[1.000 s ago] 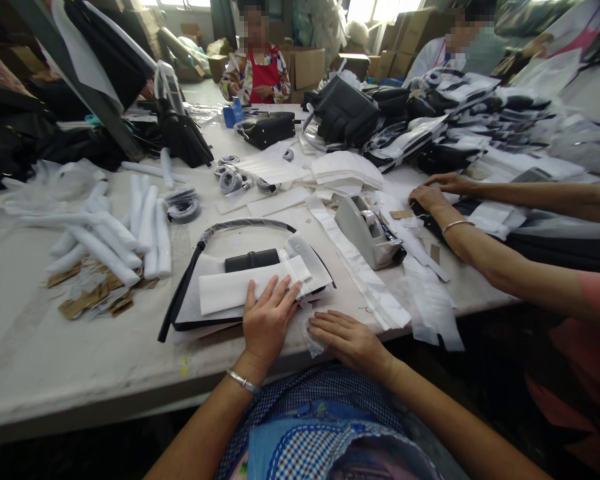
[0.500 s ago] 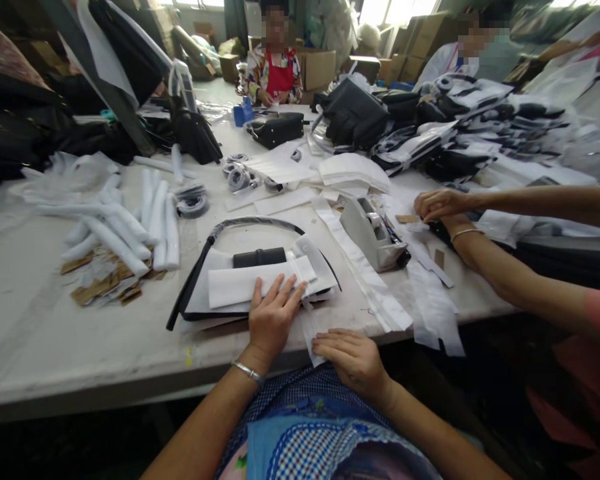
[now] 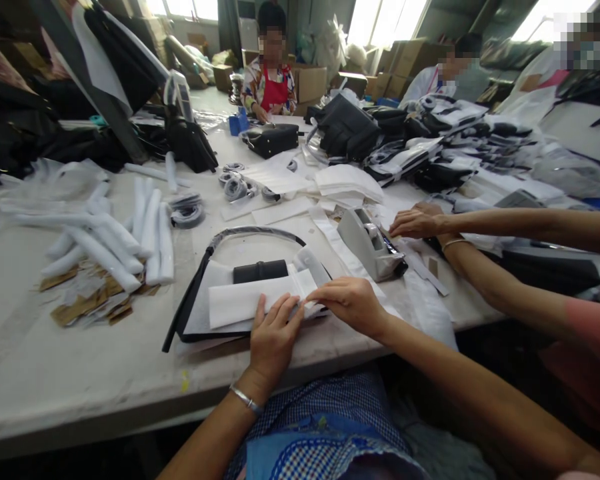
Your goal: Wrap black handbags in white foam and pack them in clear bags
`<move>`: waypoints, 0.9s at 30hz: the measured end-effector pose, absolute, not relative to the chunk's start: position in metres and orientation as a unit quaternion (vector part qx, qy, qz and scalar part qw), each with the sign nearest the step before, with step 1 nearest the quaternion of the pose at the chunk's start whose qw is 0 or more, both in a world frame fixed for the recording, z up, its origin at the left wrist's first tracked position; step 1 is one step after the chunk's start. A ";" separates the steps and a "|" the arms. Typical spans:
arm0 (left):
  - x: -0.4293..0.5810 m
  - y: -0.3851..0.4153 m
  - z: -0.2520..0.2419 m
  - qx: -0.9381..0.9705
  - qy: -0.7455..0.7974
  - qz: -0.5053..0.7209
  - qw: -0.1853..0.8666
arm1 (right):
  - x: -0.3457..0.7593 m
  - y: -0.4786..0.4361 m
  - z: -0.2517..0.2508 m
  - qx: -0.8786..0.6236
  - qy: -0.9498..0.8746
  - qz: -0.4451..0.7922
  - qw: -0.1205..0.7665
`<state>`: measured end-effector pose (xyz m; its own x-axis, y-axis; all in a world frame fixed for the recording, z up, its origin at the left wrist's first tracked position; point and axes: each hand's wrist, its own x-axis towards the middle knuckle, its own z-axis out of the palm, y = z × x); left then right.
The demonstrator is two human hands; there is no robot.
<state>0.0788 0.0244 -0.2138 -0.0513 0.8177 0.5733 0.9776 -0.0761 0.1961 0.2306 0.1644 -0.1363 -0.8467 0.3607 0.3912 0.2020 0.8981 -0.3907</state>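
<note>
A black handbag point(image 3: 205, 330) lies flat near the table's front edge, its plastic-wrapped handle point(image 3: 253, 231) arched away from me. White sheets cover most of the bag, and a black flap point(image 3: 260, 271) shows among them. My left hand point(image 3: 276, 327) rests on a white foam strip point(image 3: 245, 303) on the bag, fingers stretched out and pressing flat. Beside its fingertips, my right hand point(image 3: 347, 303) is closed in a pinch at the strip's right end. What those fingers pinch is mostly hidden.
A grey tape dispenser point(image 3: 367, 247) stands right of the bag. White foam rolls point(image 3: 105, 233) and brown paper scraps point(image 3: 90, 300) lie left. Wrapped coils point(image 3: 187, 210) sit behind. A co-worker's hands point(image 3: 415, 220) work at the right; bags point(image 3: 350, 127) are piled at the back.
My right hand has moved up from the table edge to the strip's end and closed to a pinch. The translucent strip it touched no longer hangs there. My left hand stays on the foam.
</note>
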 end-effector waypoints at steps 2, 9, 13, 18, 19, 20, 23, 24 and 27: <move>0.079 0.026 -0.215 -0.670 -0.663 -0.303 0.144 | 0.216 0.177 -0.139 -0.165 -0.951 0.161 0.204; 0.079 0.030 -0.216 -0.658 -0.660 -0.334 0.144 | 0.189 0.198 -0.157 -0.192 -0.961 0.151 0.132; 0.079 0.031 -0.216 -0.654 -0.670 -0.325 0.134 | 0.184 0.199 -0.160 -0.216 -0.956 0.166 0.110; 0.077 0.032 -0.214 -0.653 -0.667 -0.323 0.155 | 0.172 0.200 -0.156 -0.227 -0.957 0.170 0.065; 0.076 0.032 -0.213 -0.655 -0.665 -0.322 0.157 | 0.170 0.201 -0.156 -0.230 -0.957 0.166 0.057; 0.076 0.032 -0.213 -0.657 -0.663 -0.321 0.159 | 0.167 0.203 -0.156 -0.229 -0.958 0.165 0.048; 0.075 0.031 -0.212 -0.664 -0.660 -0.308 0.168 | 0.164 0.209 -0.157 -0.213 -0.962 0.167 0.036; 0.074 0.030 -0.212 -0.667 -0.660 -0.301 0.170 | 0.163 0.211 -0.158 -0.205 -0.964 0.168 0.036; 0.073 0.030 -0.213 -0.675 -0.659 -0.284 0.170 | 0.163 0.213 -0.160 -0.196 -0.965 0.169 0.044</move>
